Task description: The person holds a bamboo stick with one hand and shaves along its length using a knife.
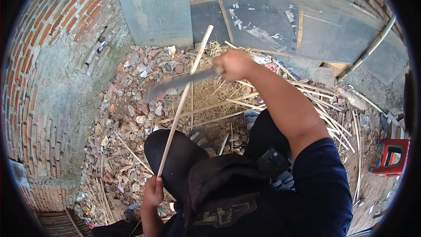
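Note:
My left hand (153, 192) is closed around the lower end of a long pale bamboo strip (174, 125). The strip slants up and away past my left knee, its far end free. At the far side, my right hand (237, 64) grips the handle of a machete (172, 85). Its blade points left and crosses the strip in the view, blurred by motion. I cannot tell whether blade and strip touch. Beneath them, thin curly shavings (210, 90) cover the ground between my feet and the far panels.
Several cut bamboo strips (326, 109) lie to the right. Broken stones and litter (131, 123) spread over the ground on the left, beside a brick wall (44, 105). Grey panels (263, 22) stand at the back. A red plastic stool (390, 158) is at the far right.

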A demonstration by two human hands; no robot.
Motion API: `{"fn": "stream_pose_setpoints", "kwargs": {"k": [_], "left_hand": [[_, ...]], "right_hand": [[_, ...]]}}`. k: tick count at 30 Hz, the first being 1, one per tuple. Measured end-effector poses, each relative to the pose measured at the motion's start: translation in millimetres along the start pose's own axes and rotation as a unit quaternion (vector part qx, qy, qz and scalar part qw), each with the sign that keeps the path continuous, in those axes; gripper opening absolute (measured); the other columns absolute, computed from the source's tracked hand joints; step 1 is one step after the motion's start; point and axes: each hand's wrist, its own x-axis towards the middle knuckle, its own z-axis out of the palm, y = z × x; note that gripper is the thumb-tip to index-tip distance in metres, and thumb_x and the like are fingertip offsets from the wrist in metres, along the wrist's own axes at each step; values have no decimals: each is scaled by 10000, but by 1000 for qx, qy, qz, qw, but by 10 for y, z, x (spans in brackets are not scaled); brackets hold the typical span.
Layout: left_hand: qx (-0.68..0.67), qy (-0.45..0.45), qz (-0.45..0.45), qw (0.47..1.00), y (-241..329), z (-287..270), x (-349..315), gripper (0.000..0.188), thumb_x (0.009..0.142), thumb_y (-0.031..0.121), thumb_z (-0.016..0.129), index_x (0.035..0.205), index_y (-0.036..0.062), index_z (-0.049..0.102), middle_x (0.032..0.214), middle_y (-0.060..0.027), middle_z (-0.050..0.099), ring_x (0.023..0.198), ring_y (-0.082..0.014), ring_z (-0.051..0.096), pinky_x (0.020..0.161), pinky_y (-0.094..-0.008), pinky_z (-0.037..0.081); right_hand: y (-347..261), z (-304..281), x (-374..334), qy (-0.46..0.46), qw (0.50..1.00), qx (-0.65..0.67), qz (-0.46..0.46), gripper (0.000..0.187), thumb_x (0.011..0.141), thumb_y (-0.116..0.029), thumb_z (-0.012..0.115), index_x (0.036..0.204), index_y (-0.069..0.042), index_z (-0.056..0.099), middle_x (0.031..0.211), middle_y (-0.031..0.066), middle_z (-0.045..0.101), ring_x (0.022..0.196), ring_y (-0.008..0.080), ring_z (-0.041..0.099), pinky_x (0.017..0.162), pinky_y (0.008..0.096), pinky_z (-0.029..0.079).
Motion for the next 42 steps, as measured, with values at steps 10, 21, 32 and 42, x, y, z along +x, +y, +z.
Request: {"fn": "stream_pose_setpoints", "kwargs": {"k": [10,21,32,42], "left_hand": [[0,-2,15,1000,70,38,8,416,1086,316,425,793,31,503,652,-5,482,624,-101,427,564,-312,356],[16,95,-6,995,210,201,-196,369,1066,283,445,844,9,555,623,-131,557,574,-231,554,549,-385,409],[32,157,68,985,-36,357,-172,311,1056,259,491,859,20,516,569,-111,505,496,-223,494,502,-380,380],[4,59,-10,998,55,157,-173,322,1083,260,432,901,11,522,701,-25,484,671,-104,439,605,-308,377]], "right_hand": [[1087,134,-310,190,876,171,408,505,831,-409,703,1186,-52,668,1098,200,722,1053,394,675,930,447,524],[229,-181,-160,213,965,114,99,226,826,-253,736,992,-106,695,831,132,732,789,349,715,751,451,570],[1,26,-49,28,989,114,96,216,832,-249,659,959,-78,690,859,161,705,846,359,692,778,476,542],[-313,33,-6,-69,997,-33,-28,139,869,-201,624,952,-114,695,812,93,693,770,253,679,709,434,557]]}}
